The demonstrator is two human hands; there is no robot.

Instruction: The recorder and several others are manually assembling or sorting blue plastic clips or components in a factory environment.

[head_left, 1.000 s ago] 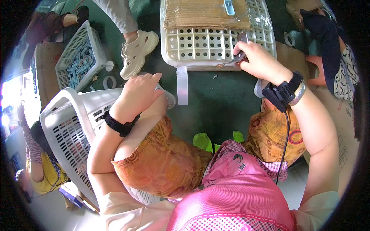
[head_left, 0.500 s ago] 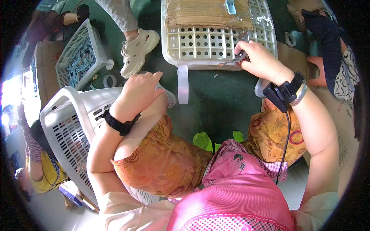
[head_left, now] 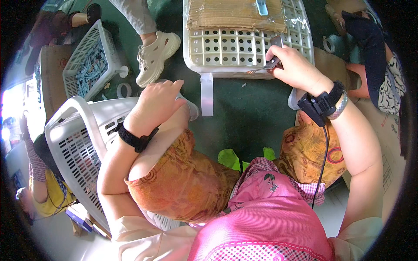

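Observation:
My right hand (head_left: 292,65) is closed round a dark metal tool (head_left: 266,66) with a narrow, pronged, copper-tinted tip pointing left. It is held at the near edge of an upturned white plastic crate (head_left: 207,61). Taped cardboard (head_left: 230,15) covers the crate's far part, with a small light-blue plastic piece (head_left: 261,8) lying on it. My left hand (head_left: 157,101) rests over my left knee, thumb apart from the fingers, with nothing visible in it. Its fingertips are partly hidden.
A tall white slotted basket (head_left: 78,148) stands beside my left leg. Beyond it, a white basket (head_left: 114,61) holds several light-blue pieces. A strip of whitish tape (head_left: 207,95) hangs from the crate. Another person's shoe (head_left: 157,56) is left of the crate. Cardboard (head_left: 387,143) lies at right.
The tool in my right hand has tilted slightly, and its tip sits a little higher. My left hand stays on the knee.

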